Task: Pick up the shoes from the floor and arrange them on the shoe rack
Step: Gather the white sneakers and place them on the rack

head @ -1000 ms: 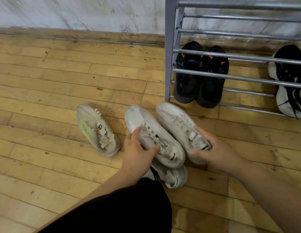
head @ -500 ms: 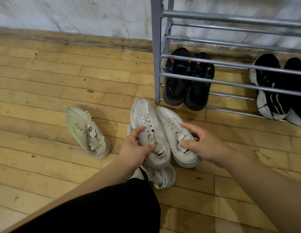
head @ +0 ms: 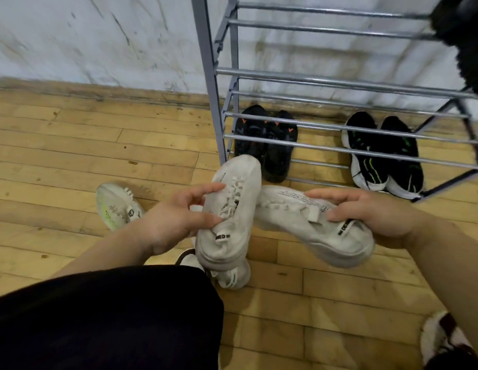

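Here, near the middle of the frame, the left hand [head: 176,222] grips a white sneaker [head: 229,217], thumb on the laces and fingers wrapped around its side, with the toe pointing up toward the foot of the shoe rack [head: 339,84]. To its right, the right hand [head: 376,217] clasps a second white sneaker [head: 309,225] by its collar and heel, this one lying more crosswise with its toe toward the first; the two shoes meet or nearly meet at the centre. Both appear lifted off the wooden floor [head: 72,145]. Just below the left-hand shoe, a third white shoe [head: 232,276] rests on the floor, partly hidden by the dark trouser leg [head: 104,321] that fills the lower left. Another pale shoe with a yellow-green stripe [head: 117,206] lies on the floor at the left, beside the left wrist. The grey metal rack stands in the upper right against the white wall [head: 85,36]. Under its lowest bars sit a black pair with orange marks [head: 269,145] and, further right, a black pair with white soles and green lines [head: 382,153]. A dark fuzzy object [head: 464,36] shows at the upper right edge, and a fluffy white and dark slipper [head: 443,340] at the lower right corner.
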The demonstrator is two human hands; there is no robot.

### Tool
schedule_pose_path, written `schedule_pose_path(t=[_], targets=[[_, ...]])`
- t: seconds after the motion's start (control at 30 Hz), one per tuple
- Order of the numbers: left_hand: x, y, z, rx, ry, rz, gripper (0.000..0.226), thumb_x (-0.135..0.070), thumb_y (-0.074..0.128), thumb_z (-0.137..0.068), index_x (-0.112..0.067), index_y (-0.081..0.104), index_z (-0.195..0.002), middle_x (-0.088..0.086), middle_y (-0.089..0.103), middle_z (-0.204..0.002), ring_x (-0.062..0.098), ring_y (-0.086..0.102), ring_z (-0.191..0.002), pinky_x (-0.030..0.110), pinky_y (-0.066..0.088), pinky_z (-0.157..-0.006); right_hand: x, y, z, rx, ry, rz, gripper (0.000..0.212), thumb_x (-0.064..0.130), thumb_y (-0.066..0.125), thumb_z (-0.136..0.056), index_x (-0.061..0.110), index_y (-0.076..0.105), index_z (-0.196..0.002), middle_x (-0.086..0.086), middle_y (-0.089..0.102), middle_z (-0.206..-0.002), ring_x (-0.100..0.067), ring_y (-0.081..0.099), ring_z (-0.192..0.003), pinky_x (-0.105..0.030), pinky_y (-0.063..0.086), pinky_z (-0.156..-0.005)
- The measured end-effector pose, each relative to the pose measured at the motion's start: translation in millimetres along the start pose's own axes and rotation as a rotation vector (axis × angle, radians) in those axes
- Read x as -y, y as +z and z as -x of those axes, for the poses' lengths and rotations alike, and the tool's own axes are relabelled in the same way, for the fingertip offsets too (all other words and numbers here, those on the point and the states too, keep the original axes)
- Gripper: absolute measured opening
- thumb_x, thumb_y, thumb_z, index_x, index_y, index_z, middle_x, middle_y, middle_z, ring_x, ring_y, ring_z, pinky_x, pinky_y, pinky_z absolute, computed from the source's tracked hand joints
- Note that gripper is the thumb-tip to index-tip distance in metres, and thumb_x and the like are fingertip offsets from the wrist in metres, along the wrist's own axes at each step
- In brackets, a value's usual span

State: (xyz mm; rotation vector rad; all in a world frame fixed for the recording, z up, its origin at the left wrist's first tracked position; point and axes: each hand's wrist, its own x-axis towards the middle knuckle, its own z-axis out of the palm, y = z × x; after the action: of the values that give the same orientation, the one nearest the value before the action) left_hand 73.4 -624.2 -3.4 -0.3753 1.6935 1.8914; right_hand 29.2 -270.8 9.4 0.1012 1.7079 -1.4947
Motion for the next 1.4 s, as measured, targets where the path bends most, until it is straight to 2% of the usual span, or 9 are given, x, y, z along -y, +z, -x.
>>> schedule_pose_path(t=[0.17,0.33,0.6,0.7,0.8,0.9,0.97,1.17,1.4], targets=[[-18,13,10,-0.013,0.174,0.065,0.074,0.000,0.087,-0.066,-0.022,0.066,-0.134,0.015,0.063,-0.136,0.030,0.072,-0.111,0.035,0.061,-0.080,12,-13,30,-0.068,-0.144,-0.074,0.058,0.001,0.063,-0.077,0.018,0.066,-0.132,-0.014,0.075,-0.118,-0.026,0.076,-0.090,-0.029,0.061,-0.066],[-30,21,9,-0.050,0.262,0.058,0.100,-0.028,0.105,-0.036,-0.033,0.070,-0.129,0.007,0.066,-0.133,0.031,0.071,-0.114,0.039,0.060,-0.084,6,-6,29,-0.186,-0.299,-0.136,0.061,-0.003,0.064,-0.085,0.023,0.061,-0.140,-0.008,0.073,-0.126,-0.028,0.072,-0.108,-0.033,0.061,-0.079],[-68,40,-44,-0.155,0.334,-0.212,0.076,-0.002,0.078,-0.087,-0.035,0.048,-0.149,-0.005,0.060,-0.135,0.014,0.073,-0.105,0.032,0.059,-0.092,10,6,-24,-0.457,-0.390,-0.364,0.061,-0.005,0.069,-0.088,0.028,0.060,-0.139,-0.002,0.075,-0.122,-0.024,0.073,-0.110,-0.043,0.060,-0.091],[-87,52,-80,-0.201,0.382,-0.326,0.076,-0.010,0.074,-0.093,-0.034,0.039,-0.156,-0.014,0.055,-0.144,0.007,0.067,-0.114,0.027,0.055,-0.098,32,0,-57,-0.527,-0.428,-0.326,0.062,-0.006,0.070,-0.089,0.027,0.058,-0.140,0.004,0.077,-0.115,-0.015,0.074,-0.105,-0.032,0.063,-0.082],[-108,61,-113,-0.320,0.390,-0.505,0.071,-0.035,0.063,-0.101,-0.038,0.026,-0.161,-0.014,0.041,-0.157,-0.002,0.057,-0.125,0.021,0.050,-0.097,53,-12,-91,-0.621,-0.442,-0.138,0.060,0.015,0.072,-0.095,0.029,0.051,-0.149,0.009,0.069,-0.132,-0.009,0.068,-0.116,-0.029,0.059,-0.091],[-102,63,-133,-0.320,0.372,-0.788,0.079,-0.061,0.055,-0.096,-0.044,0.016,-0.161,-0.005,0.008,-0.171,0.019,0.015,-0.156,0.034,0.024,-0.119,58,-25,-114,-0.736,-0.276,0.529,0.082,0.071,0.057,-0.087,0.039,0.032,-0.157,0.011,0.044,-0.154,-0.017,0.038,-0.143,-0.045,0.036,-0.117],[-85,61,-133,-0.249,0.334,-0.976,0.087,-0.064,0.060,-0.091,-0.046,0.011,-0.161,-0.007,-0.010,-0.170,0.020,-0.005,-0.157,0.039,0.009,-0.124,53,-31,-118,-0.671,-0.234,0.590,0.102,0.083,0.053,-0.075,0.041,0.018,-0.160,0.007,0.027,-0.165,-0.021,0.021,-0.152,-0.052,0.026,-0.122],[-58,57,-138,-0.434,0.454,-1.250,0.075,-0.050,0.059,-0.098,-0.038,0.019,-0.161,0.003,0.003,-0.171,0.027,0.011,-0.154,0.038,0.015,-0.124,54,-43,-108,-0.452,-0.195,0.748,0.128,0.062,0.078,-0.056,0.054,-0.002,-0.155,0.014,0.008,-0.163,-0.023,0.015,-0.151,-0.052,0.030,-0.119],[-49,53,-141,-0.609,0.486,-1.266,0.069,-0.049,0.057,-0.099,-0.029,0.026,-0.158,0.008,0.028,-0.163,0.030,0.026,-0.147,0.043,0.029,-0.119,54,-12,-120,-0.570,-0.376,0.671,0.111,0.052,0.081,-0.072,0.043,0.013,-0.159,0.016,0.023,-0.157,-0.016,0.028,-0.145,-0.039,0.033,-0.115]])
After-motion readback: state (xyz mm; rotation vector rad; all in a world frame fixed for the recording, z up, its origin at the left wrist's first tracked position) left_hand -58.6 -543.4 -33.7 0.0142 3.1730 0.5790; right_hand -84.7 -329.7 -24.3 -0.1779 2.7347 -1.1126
